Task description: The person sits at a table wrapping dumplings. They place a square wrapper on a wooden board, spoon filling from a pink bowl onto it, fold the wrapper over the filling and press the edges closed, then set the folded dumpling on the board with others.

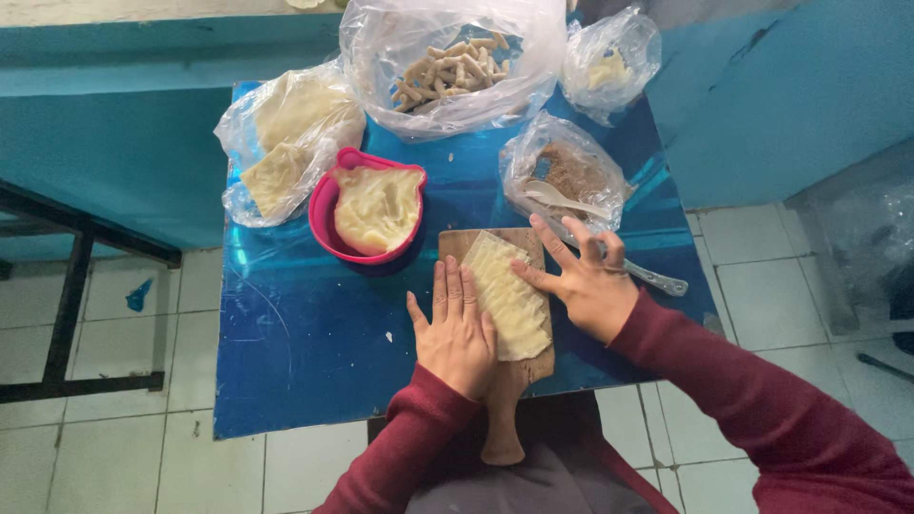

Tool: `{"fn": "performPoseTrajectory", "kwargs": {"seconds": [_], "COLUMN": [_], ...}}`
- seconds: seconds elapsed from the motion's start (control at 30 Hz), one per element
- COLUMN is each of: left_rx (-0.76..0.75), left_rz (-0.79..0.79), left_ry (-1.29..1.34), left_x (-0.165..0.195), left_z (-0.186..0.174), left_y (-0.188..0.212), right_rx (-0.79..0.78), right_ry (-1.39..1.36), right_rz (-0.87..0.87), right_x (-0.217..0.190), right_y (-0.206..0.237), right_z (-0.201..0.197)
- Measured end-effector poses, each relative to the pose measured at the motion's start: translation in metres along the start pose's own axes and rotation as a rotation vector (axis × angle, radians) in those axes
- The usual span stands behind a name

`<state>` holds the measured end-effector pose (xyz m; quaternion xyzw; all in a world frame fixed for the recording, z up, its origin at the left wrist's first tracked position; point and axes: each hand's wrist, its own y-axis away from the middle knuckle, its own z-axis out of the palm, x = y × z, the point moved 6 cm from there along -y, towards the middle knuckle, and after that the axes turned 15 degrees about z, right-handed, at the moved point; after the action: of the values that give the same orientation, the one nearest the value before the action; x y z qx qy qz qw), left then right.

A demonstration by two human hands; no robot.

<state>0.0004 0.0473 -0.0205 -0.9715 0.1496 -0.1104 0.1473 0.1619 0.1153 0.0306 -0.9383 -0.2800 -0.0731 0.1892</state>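
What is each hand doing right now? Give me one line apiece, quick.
Left hand: open, flat, pressing the pale dough sheet on the wooden board.
Right hand: open, fingers spread, fingertips on the sheet's far edge.

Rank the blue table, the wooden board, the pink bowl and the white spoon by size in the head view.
1. blue table
2. wooden board
3. pink bowl, looking close to the board
4. white spoon, partly inside a bag

Left hand (457, 328): flat, palm down, on dough sheet (507, 295).
Right hand (587, 276): fingers spread, touching sheet's right edge.
Support: wooden board (509, 381) on blue bench (305, 333).
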Motion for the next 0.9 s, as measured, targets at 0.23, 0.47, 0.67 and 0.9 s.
{"fn": "performPoseTrajectory", "kwargs": {"seconds": [0.23,0.47,0.67,0.9], "left_rx": [-0.013,-0.001,0.027,0.295], "left_rz": [0.004,0.007,0.017,-0.040], "left_ry": [-0.009,-0.006,0.026,0.207], "left_x": [-0.002,-0.003,-0.004,-0.007], "left_z": [0.004,0.008,0.002,-0.044], "left_y": [0.000,-0.001,-0.002,0.010], "right_rx": [0.026,0.095,-0.070,-0.071], "right_ry": [-0.037,-0.419,-0.545,-0.539], "right_rz": [-0.077,0.488,0.627,0.569], "right_x": [0.011,0.102,0.095,0.092], "right_y": [0.003,-0.027,-0.050,-0.065], "right_z": [-0.028,-0.041,-0.022,-0.025]}}
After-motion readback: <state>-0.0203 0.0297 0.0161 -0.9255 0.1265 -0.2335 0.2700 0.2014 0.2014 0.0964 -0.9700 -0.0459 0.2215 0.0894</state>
